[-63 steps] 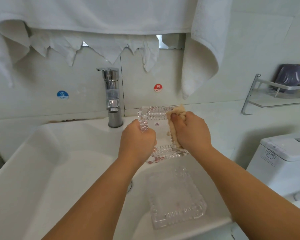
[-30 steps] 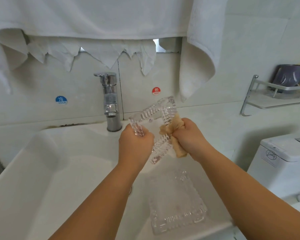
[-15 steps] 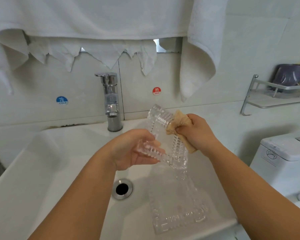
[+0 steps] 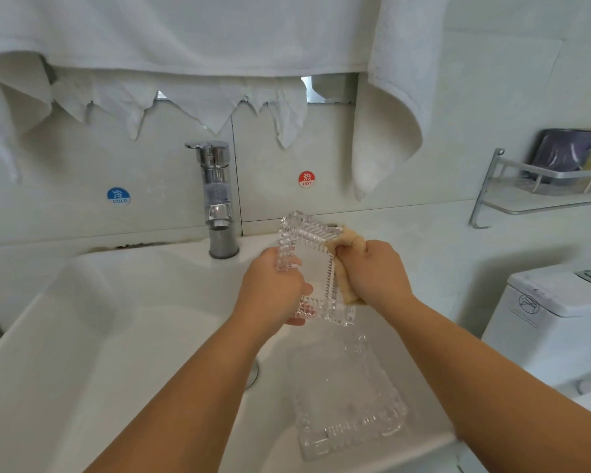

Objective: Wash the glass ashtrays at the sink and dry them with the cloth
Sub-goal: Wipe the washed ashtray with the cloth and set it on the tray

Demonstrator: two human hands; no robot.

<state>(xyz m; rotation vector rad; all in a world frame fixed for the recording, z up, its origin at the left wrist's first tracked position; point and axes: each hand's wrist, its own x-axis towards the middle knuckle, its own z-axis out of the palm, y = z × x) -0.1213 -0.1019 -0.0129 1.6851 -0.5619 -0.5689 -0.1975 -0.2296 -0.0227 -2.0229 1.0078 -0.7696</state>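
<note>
Ashtray between hands — cloth against rim

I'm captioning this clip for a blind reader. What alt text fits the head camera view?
Over a white sink, a person's left hand holds a clear glass ashtray while the right hand rubs its edge with a tan cloth. A second glass ashtray lies in the basin below; the chrome faucet shows no running water.

Bathroom. White basin with chrome tap at its back edge; tiled wall bearing blue "COLD" sticker and red "HOT" sticker; white towels hung above; toilet tank right; metal wall shelf.
</note>
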